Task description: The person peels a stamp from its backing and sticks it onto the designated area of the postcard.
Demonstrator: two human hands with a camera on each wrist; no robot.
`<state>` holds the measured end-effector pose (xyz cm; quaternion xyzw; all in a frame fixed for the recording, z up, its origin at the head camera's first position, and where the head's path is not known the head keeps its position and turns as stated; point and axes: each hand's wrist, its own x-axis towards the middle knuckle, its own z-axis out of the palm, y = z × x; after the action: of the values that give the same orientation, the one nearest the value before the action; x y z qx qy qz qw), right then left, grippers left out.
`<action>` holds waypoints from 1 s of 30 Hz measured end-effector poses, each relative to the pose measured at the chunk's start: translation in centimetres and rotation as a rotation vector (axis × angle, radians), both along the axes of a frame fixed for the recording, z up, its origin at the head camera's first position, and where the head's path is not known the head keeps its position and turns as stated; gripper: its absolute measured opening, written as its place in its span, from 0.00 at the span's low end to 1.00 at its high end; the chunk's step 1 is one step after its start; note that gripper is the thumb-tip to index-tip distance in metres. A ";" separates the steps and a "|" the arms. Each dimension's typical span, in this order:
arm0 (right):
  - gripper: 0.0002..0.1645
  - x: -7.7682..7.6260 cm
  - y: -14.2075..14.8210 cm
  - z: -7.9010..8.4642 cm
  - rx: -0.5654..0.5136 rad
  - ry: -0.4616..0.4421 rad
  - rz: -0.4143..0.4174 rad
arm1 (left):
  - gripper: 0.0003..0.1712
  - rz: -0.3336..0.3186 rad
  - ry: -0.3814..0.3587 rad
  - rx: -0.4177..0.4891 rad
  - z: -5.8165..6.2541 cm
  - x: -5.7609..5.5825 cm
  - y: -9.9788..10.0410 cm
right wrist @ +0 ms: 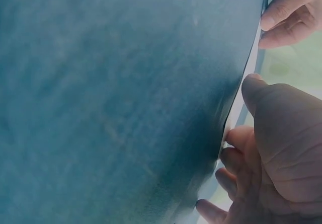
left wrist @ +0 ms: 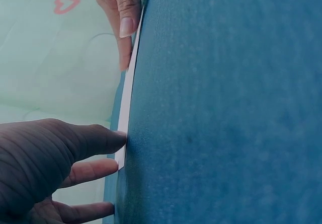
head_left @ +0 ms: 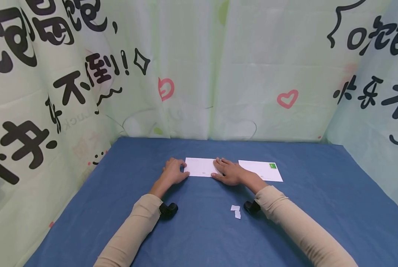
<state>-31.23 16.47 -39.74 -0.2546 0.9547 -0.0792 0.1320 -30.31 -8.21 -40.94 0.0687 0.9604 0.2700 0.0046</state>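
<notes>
A plain white envelope (head_left: 200, 167) lies flat on the blue table, between the two hands. At its left end, the left hand (head_left: 174, 171) touches the edge with thumb and fingertips; in the left wrist view the thumb (left wrist: 100, 139) is extended onto the paper. Spread across the envelope's right end, the right hand (head_left: 231, 173) rests with fingers outstretched and covers that part. A second white envelope (head_left: 257, 168), with a green stamp (head_left: 273, 166) in its upper right corner, lies to the right, partly hidden behind the right hand and wrist.
Small white paper pieces (head_left: 235, 211) lie on the blue tablecloth (head_left: 199, 233), nearer the person and left of the right wrist's black camera (head_left: 251, 207). Printed pale curtains (head_left: 192, 74) stand along the table's back and sides.
</notes>
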 end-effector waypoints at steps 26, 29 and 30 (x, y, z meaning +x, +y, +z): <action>0.42 0.6 0.3 0.5 -0.022 -0.010 0.011 | 0.18 -0.006 0.026 -0.010 0.2 0.0 0.0; 0.40 0.7 0.7 0.3 -0.097 0.010 0.015 | 0.18 -0.010 0.020 -0.003 0.1 0.0 -0.1; 0.40 0.7 0.8 0.3 -0.127 0.017 0.008 | 0.18 -0.011 0.018 -0.002 0.1 0.0 -0.1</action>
<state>-30.55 17.27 -39.46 -0.2671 0.9478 -0.1370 0.1079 -30.27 -8.29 -40.84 0.0765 0.9603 0.2682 -0.0025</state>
